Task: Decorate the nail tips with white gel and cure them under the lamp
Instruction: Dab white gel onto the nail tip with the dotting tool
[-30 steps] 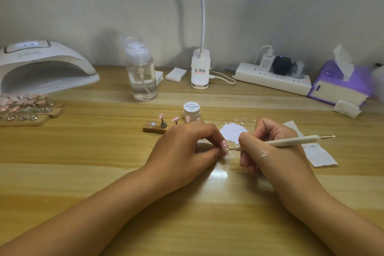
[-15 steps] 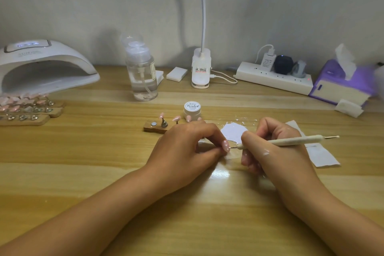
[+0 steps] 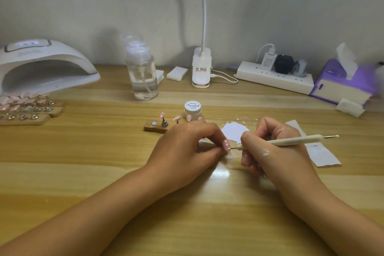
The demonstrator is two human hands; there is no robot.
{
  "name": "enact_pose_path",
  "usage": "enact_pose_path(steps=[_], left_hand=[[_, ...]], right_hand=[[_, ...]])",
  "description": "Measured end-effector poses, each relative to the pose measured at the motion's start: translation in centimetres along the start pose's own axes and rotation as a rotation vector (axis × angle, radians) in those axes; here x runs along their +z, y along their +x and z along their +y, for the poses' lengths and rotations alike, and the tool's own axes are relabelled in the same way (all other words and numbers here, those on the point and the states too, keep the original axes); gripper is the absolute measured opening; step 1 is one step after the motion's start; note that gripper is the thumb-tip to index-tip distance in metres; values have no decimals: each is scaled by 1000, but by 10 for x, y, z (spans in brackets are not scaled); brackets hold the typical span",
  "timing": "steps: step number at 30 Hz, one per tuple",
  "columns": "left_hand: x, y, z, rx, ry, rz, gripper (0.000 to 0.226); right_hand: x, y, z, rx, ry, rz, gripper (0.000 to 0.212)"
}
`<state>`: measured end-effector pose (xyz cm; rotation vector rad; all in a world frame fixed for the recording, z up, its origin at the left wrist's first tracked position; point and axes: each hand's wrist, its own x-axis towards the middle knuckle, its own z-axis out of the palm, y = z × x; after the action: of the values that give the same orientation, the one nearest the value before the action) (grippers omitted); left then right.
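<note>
Both hands work just in front of the jar (image 3: 192, 110). My left hand (image 3: 187, 147) pinches a pink nail tip (image 3: 226, 144) between thumb and forefinger. My right hand (image 3: 270, 151) grips the pen (image 3: 291, 141), its fine point touching the tip's end. White gel (image 3: 234, 131) lies smeared right of the jar. A holder (image 3: 157, 126) with more tips sits just left of the jar, the lamp (image 3: 41, 64) far left.

bare table (image 3: 104, 172) lies left of the hands; wooden stand (image 3: 156, 127) and jar (image 3: 192, 110) crowd behind.
</note>
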<state>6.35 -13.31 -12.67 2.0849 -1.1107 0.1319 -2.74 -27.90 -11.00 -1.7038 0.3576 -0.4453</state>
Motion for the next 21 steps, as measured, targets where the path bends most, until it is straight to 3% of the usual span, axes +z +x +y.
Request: enact_pose_path(steps=[7,21], left_hand=[[-1,-1,1,4,-13,2,9],[-1,-1,2,2,7,-1,9]], right_hand=[[-1,0,1,-8,16,-1,22],[-3,0,3,-12,246,99,40]])
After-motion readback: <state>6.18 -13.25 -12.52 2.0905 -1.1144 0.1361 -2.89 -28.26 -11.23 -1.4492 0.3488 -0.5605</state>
